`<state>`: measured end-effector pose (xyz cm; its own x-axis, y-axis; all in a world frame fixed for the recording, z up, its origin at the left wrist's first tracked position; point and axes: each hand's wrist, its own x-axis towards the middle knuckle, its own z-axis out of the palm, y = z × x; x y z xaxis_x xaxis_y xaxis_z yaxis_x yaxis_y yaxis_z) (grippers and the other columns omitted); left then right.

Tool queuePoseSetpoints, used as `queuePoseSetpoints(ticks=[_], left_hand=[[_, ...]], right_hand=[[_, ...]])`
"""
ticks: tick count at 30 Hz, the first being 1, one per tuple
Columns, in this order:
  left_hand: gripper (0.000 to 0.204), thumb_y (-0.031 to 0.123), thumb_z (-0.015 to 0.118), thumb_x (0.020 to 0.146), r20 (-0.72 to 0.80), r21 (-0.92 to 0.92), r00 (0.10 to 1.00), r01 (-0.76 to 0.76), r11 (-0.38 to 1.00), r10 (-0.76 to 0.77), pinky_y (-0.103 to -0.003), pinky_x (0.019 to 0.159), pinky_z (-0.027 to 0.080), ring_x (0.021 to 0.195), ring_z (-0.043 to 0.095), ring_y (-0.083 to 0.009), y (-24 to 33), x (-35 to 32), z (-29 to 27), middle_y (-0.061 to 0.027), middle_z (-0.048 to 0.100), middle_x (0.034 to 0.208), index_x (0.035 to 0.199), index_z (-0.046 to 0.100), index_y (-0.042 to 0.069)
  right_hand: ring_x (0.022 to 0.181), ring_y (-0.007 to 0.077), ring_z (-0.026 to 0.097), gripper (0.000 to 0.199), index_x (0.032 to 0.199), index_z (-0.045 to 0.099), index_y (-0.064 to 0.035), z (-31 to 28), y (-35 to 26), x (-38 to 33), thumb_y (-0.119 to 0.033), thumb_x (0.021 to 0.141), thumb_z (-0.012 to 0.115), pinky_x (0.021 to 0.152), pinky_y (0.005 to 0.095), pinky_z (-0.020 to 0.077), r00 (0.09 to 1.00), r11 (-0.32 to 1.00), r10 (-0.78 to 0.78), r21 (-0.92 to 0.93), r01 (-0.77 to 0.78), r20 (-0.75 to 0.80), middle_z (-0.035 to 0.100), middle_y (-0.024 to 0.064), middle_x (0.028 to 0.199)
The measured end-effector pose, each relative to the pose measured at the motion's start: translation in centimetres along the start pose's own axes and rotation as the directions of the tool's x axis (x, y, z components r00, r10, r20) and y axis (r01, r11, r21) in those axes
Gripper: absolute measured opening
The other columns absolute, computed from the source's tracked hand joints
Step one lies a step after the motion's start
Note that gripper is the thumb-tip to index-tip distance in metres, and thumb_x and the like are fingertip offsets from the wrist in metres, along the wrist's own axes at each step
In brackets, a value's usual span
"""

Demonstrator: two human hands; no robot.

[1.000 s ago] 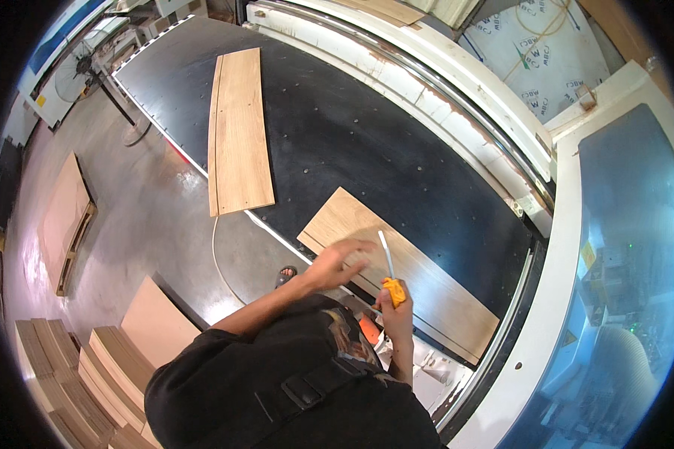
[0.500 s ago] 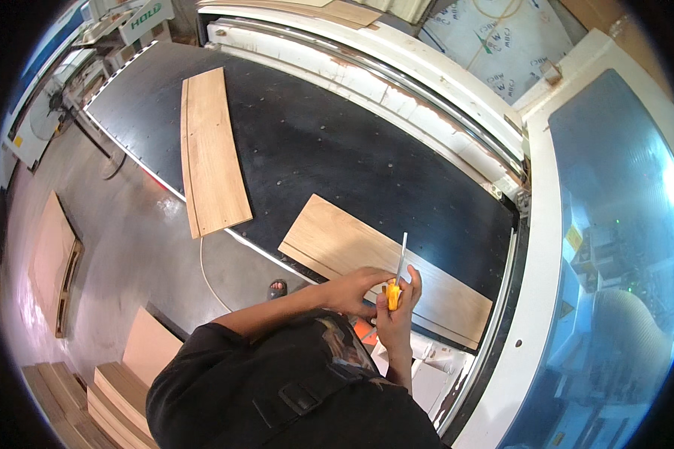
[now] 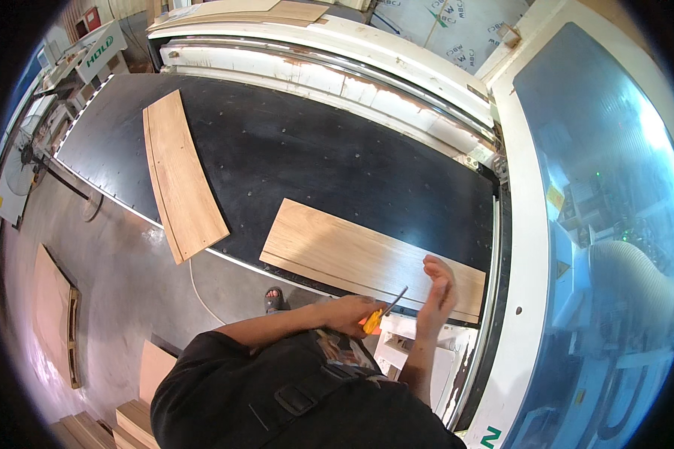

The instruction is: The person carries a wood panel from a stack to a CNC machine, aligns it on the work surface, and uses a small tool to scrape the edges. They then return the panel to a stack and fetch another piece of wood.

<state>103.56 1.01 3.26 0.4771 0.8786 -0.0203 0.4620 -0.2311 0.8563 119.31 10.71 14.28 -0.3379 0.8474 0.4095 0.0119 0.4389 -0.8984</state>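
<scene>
Hands (image 3: 397, 303) with screwdriver (image 3: 382, 314) beside wooden panel (image 3: 367, 258)

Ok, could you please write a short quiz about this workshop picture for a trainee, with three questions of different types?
1. True or false: the left hand holds a tool with an orange handle and a thin metal shaft.
2. Multiple choice: how many wooden boards lie on the black machine bed? A) one B) two C) four
3. Short answer: which board is the open right hand nearest to?

Key:
1. True.
2. B: a curved board on the left and a rectangular board near the hands.
3. The rectangular board; the hand is at its near right end.
</scene>
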Motion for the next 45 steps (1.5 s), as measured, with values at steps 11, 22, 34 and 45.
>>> queuePoseSetpoints(ticks=[11,22,34,45], left_hand=[[0.068,0.02,0.083,0.076,0.056,-0.026,0.997,-0.051,0.998,0.053,-0.046,0.085,0.049,0.098,0.062,-0.0388,0.6,0.5,-0.7,-0.0181,0.061,0.103,0.134,0.048,0.009],[0.064,0.015,0.081,0.073,-0.01,-0.054,0.993,-0.114,0.992,0.114,-0.047,0.081,0.049,0.094,0.062,-0.0392,0.0,0.3,-0.9,-0.0161,0.062,0.097,0.129,0.049,0.011],[0.066,0.018,0.082,0.075,0.113,-0.065,0.992,-0.056,0.996,0.063,-0.046,0.083,0.05,0.094,0.066,-0.0399,0.1,0.7,-1.5,-0.0142,0.069,0.101,0.135,0.054,0.018],[0.06,0.019,0.081,0.077,0.152,-0.003,0.987,-0.058,0.998,0.058,-0.044,0.084,0.052,0.097,0.067,-0.0375,1.0,0.7,-2.2,-0.0142,0.07,0.104,0.133,0.058,0.017]], right_hand=[[0.066,0.0088,0.061,0.011,0.106,0.068,-0.0002,2.3,-4.7,1.1,-0.009,0.1,0.064,0.059,0.0217,0.0496,0.997,1.0,0.027,0.008,-0.028,0.076,0.067,0.0061,0.084],[0.051,0.0058,0.05,0.022,0.087,0.071,-0.0002,2.5,-4.6,1.5,-0.02,0.097,0.072,0.05,0.0208,0.036,0.984,0.995,-0.055,-0.073,0.069,0.171,0.062,0.0004,0.062],[0.064,0.0112,0.061,0.01,0.097,0.074,-0.0022,4.0,-5.3,2.4,-0.011,0.093,0.074,0.059,0.0223,0.046,0.975,0.973,-0.144,-0.156,0.171,0.172,0.067,0.0046,0.073],[0.05,0.0165,0.057,0.024,0.085,0.071,-0.0026,2.7,-3.9,2.8,-0.024,0.095,0.073,0.049,0.0281,0.0417,0.965,0.94,-0.05,-0.315,0.134,0.259,0.065,0.007,0.063]])
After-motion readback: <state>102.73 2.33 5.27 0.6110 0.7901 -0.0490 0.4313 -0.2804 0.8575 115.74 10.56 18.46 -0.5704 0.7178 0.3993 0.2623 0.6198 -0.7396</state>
